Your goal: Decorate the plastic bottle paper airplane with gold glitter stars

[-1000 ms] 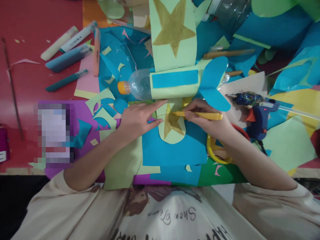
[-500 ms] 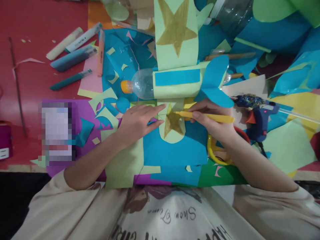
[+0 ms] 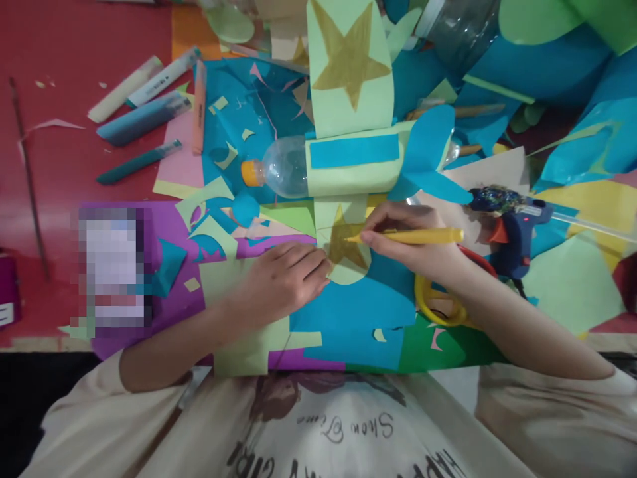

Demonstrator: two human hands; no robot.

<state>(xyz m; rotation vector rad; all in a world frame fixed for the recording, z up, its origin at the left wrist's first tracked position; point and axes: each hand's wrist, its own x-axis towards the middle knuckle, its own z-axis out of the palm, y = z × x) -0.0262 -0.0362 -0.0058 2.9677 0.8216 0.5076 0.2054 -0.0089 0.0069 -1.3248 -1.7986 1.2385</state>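
A plastic bottle [image 3: 284, 167] with an orange cap lies on its side, wrapped in pale green paper [image 3: 348, 182] with a blue strip and blue paper tail fins [image 3: 428, 166]. Pale green paper wings extend above and below it, each bearing a golden-brown star. My right hand [image 3: 413, 232] grips a yellow marker [image 3: 428, 236], its tip at the star [image 3: 343, 249] on the near wing [image 3: 351, 275]. My left hand [image 3: 291, 275] has its fingers curled together at that wing's left edge; the fingertips are partly hidden.
Several markers [image 3: 144, 116] lie at the upper left, above a blurred phone-like object [image 3: 112, 265]. Yellow-handled scissors [image 3: 425, 302] rest beneath my right forearm. A blue glue gun [image 3: 517, 236] with a glue stick sits to the right. Coloured paper scraps [image 3: 216, 232] cover much of the table.
My left hand has moved down along the near wing, its fingers going from outstretched to curled. My right hand has shifted left, bringing the marker tip lower on the star.
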